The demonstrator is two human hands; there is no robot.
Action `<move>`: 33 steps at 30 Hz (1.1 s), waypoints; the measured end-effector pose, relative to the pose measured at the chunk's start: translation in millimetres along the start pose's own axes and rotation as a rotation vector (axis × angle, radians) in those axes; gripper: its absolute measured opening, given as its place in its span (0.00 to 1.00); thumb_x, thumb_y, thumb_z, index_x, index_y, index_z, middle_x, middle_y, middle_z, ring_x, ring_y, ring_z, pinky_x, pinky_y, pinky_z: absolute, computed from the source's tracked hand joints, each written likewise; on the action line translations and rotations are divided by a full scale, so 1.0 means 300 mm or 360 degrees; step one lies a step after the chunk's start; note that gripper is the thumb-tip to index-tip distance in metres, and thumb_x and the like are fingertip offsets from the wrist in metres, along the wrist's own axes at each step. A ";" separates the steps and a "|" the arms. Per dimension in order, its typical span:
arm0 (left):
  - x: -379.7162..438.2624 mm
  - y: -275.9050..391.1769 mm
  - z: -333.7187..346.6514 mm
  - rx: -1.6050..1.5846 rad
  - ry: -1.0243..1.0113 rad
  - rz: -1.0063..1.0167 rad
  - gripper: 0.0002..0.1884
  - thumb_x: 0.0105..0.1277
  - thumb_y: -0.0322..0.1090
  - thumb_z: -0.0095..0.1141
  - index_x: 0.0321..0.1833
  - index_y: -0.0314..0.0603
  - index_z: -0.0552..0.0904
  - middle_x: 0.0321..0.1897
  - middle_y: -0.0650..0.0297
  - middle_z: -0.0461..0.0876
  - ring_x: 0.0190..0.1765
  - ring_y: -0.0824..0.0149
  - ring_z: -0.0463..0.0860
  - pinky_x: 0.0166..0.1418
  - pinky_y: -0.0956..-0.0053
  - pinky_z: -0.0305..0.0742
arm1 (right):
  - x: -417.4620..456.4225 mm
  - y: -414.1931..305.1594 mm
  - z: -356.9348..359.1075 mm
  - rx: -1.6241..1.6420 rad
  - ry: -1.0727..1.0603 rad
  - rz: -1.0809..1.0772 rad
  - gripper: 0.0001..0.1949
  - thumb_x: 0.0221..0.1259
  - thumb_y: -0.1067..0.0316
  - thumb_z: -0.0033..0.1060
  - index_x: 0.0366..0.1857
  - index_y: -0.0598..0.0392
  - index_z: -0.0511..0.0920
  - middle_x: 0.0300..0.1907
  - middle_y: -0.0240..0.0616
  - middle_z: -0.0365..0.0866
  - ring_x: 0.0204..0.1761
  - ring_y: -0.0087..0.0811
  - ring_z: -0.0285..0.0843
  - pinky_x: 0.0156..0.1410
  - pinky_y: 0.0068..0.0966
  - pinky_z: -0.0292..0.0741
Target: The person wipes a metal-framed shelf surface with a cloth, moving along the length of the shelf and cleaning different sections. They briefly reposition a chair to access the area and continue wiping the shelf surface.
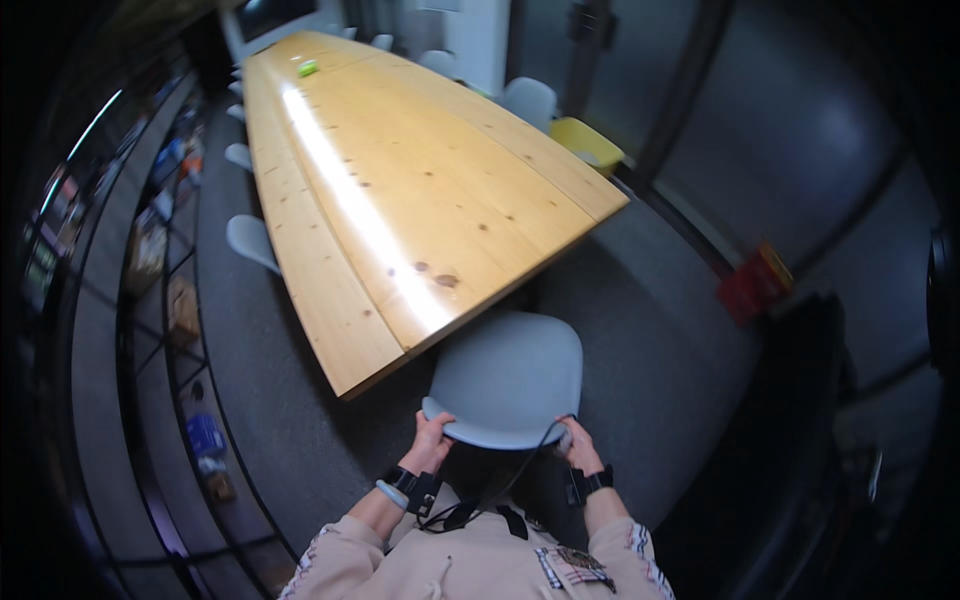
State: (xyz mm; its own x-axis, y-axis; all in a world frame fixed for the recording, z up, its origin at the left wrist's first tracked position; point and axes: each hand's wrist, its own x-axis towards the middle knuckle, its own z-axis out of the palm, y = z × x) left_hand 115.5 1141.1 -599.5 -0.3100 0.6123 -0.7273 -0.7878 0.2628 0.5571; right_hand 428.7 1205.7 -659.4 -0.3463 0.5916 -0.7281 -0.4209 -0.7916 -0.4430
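Directly before me stands a pale grey-blue shell chair, its far part close to the near end of a long wooden table. My left hand grips the left side of the chair's near edge, thumb on top. At the right side of the same edge, my right hand is closed on the chair, and a thin black cable runs from near its fingers towards my waist. Black straps with small devices sit on both wrists. The chair's legs are hidden.
Pale chairs line the table's left side, with more on the right beside a yellow chair. Shelving with boxes runs along the left. A red box stands by the glass wall at right. A green item lies far down the table.
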 end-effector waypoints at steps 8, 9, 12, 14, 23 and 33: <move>-0.074 -0.173 0.174 0.0078 0.0113 -0.0024 0.36 0.53 0.16 0.58 0.61 0.55 0.57 0.58 0.52 0.66 0.57 0.47 0.74 0.43 0.42 0.81 | -0.180 -0.128 -0.100 -0.0635 0.0150 0.0101 0.25 0.73 0.41 0.50 0.52 0.54 0.78 0.36 0.33 0.85 0.35 0.30 0.84 0.40 0.30 0.83; -0.076 -0.202 0.184 0.0099 0.0146 -0.0029 0.36 0.53 0.16 0.58 0.61 0.55 0.57 0.58 0.52 0.65 0.57 0.46 0.74 0.42 0.43 0.81 | -0.288 -0.170 -0.022 -0.0739 0.0193 0.0192 0.23 0.76 0.44 0.47 0.51 0.57 0.77 0.31 0.33 0.85 0.31 0.30 0.84 0.41 0.29 0.83; -0.097 -0.195 0.204 0.0056 0.0065 -0.0058 0.37 0.55 0.15 0.56 0.65 0.55 0.56 0.59 0.53 0.65 0.58 0.50 0.73 0.49 0.48 0.82 | -0.325 -0.155 -0.289 -0.1812 -0.0219 0.0095 0.17 0.71 0.54 0.57 0.27 0.55 0.81 0.24 0.35 0.81 0.30 0.34 0.85 0.37 0.33 0.78; -0.086 -0.217 0.179 0.0117 0.0106 -0.0066 0.36 0.55 0.15 0.55 0.63 0.55 0.57 0.59 0.53 0.65 0.58 0.50 0.74 0.49 0.48 0.82 | -0.416 -0.218 -0.412 -0.1931 -0.0095 0.0703 0.12 0.62 0.58 0.72 0.33 0.56 0.87 0.30 0.27 0.85 0.34 0.18 0.79 0.42 0.21 0.75; -0.141 -0.229 0.013 0.0071 0.0180 -0.0247 0.28 0.60 0.24 0.55 0.60 0.52 0.60 0.56 0.54 0.67 0.57 0.50 0.74 0.54 0.40 0.80 | -0.369 -0.169 -0.141 -0.0932 0.0292 -0.0062 0.18 0.73 0.57 0.56 0.33 0.62 0.84 0.32 0.33 0.85 0.34 0.23 0.80 0.40 0.24 0.76; -0.150 -0.173 -0.070 0.0226 -0.0070 -0.0564 0.25 0.70 0.25 0.53 0.64 0.48 0.57 0.60 0.51 0.70 0.58 0.50 0.80 0.54 0.41 0.83 | -0.321 -0.113 -0.165 -0.1463 -0.0200 0.0477 0.24 0.65 0.49 0.67 0.19 0.60 0.83 0.20 0.29 0.81 0.22 0.20 0.74 0.29 0.23 0.71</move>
State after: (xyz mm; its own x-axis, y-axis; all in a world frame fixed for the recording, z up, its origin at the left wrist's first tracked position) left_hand 159.1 1084.2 -604.3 -0.0064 0.4954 -0.8687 -0.7594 0.5628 0.3265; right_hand 518.0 1168.0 -600.2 -0.4419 0.3159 -0.8396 0.4992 -0.6910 -0.5228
